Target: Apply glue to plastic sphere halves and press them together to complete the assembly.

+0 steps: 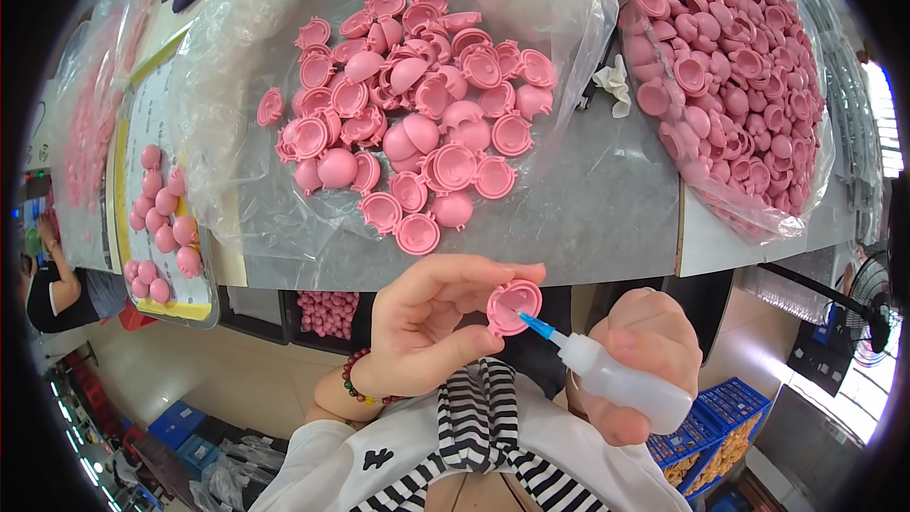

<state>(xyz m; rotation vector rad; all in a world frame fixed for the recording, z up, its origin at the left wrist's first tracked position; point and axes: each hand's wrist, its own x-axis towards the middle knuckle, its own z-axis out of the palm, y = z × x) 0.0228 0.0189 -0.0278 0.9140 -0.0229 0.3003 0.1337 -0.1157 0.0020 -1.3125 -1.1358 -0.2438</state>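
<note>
Between the fingertips of my left hand [427,322] is a pink half shell [517,296], its hollow side facing my right hand. My right hand [649,351] grips a translucent squeeze bottle [630,385] with a blue needle tip [536,324]. That tip reaches to the lower rim of the half shell; whether it touches the plastic I cannot tell. Both hands are just off the near edge of the grey table [588,199]. Beyond them, a loose pile of pink half shells [408,137] lies on a clear plastic sheet.
A large clear bag of pink shells [730,85] fills the right of the table. To the left, a yellow-edged tray [204,308] carries several closed pink balls [163,199]. Below the table, pink pieces [327,313] sit in a dark bin. Blue crates [725,422] stand at lower right.
</note>
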